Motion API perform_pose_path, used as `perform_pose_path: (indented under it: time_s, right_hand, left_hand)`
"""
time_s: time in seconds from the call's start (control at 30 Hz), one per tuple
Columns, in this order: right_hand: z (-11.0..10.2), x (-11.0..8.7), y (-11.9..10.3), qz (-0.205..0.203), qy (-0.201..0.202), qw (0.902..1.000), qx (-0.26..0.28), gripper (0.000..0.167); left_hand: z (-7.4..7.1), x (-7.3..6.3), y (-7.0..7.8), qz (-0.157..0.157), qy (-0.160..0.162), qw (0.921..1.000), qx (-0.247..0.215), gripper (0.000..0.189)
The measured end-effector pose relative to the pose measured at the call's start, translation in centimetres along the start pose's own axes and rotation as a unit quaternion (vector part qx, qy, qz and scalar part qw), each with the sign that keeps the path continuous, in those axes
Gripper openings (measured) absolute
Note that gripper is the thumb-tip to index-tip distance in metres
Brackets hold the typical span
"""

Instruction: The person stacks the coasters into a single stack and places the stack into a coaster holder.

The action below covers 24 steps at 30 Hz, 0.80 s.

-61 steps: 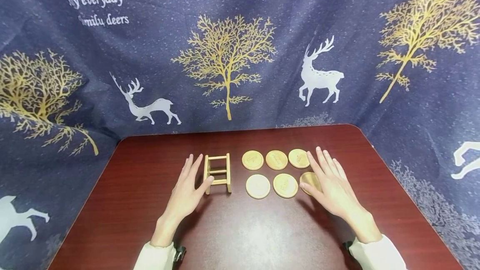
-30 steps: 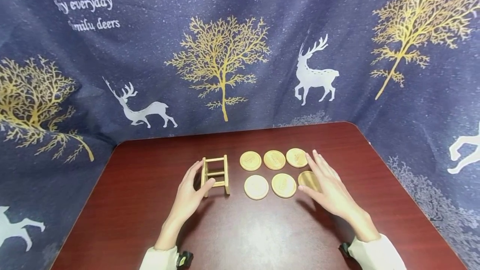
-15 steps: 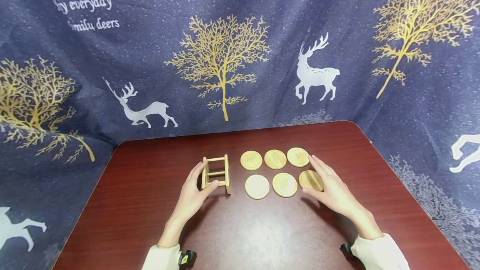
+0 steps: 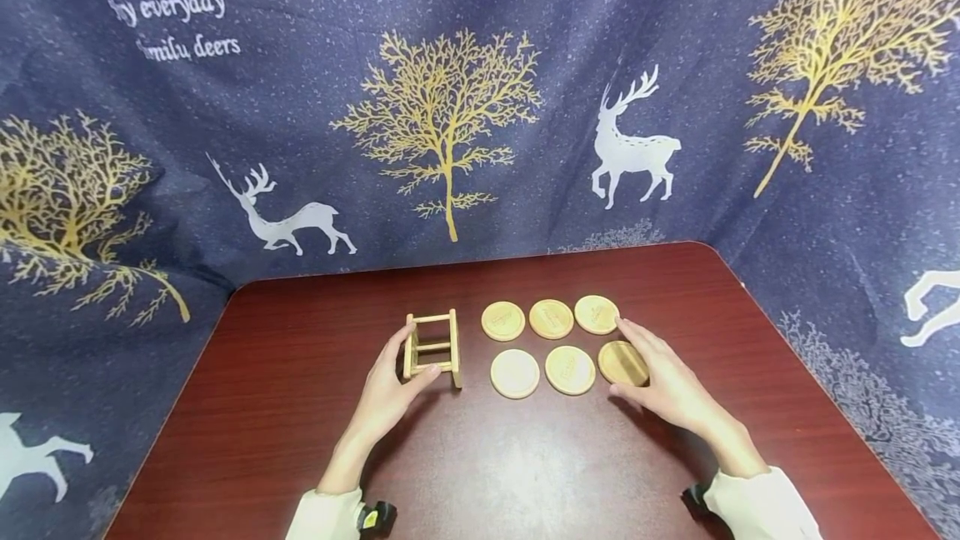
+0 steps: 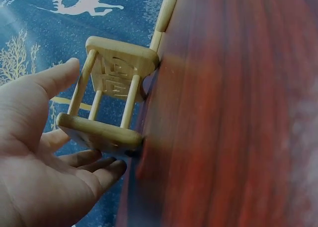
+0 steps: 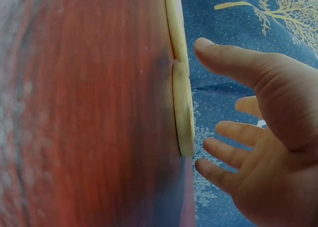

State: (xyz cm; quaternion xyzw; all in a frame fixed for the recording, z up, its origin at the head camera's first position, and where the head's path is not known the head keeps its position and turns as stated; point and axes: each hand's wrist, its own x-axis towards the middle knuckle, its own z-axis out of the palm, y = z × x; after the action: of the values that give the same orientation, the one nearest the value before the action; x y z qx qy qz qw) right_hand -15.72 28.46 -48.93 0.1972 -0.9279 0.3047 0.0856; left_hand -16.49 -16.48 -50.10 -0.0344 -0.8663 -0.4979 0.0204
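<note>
A small wooden rack, two end plates joined by rods, stands on the table at the left. My left hand is beside it, thumb near its front rod and fingers along its left plate. In the left wrist view the left hand has relaxed fingers, not wrapped round the rack. Several round wooden coasters lie in two rows to the right. My right hand hovers over the right edge of the front-right coaster. In the right wrist view the right hand is spread beside a coaster, apart from it.
The other coasters are a back-left one, a back-middle one, a back-right one, a front-left one and a front-middle one. Behind the dark red table hangs a blue cloth printed with deer and trees.
My left hand has moved in closer to the rack. The right hand has drawn slightly back and right, baring more of the front-right coaster. The rack and coasters stay in place.
</note>
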Motion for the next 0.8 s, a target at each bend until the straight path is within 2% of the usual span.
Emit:
perform_pose_path:
  time_s: [0.43, 0.6, 0.8]
  right_hand:
    - [0.18, 0.69, 0.43, -0.006, -0.008, 0.9999, -0.004, 0.101]
    - [0.70, 0.52, 0.48, -0.005, -0.013, 0.9999, -0.005, 0.100]
    - [0.87, 0.53, 0.64, -0.017, 0.000, 0.9997, -0.016, 0.099]
  left_hand:
    - [0.03, 0.27, 0.03, 0.016, 0.006, 0.9996, -0.022, 0.091]
    - [-0.17, -0.02, 0.09, 0.014, 0.008, 0.9997, -0.017, 0.090]
    - [0.08, -0.09, 0.02, 0.013, 0.014, 0.9995, -0.024, 0.089]
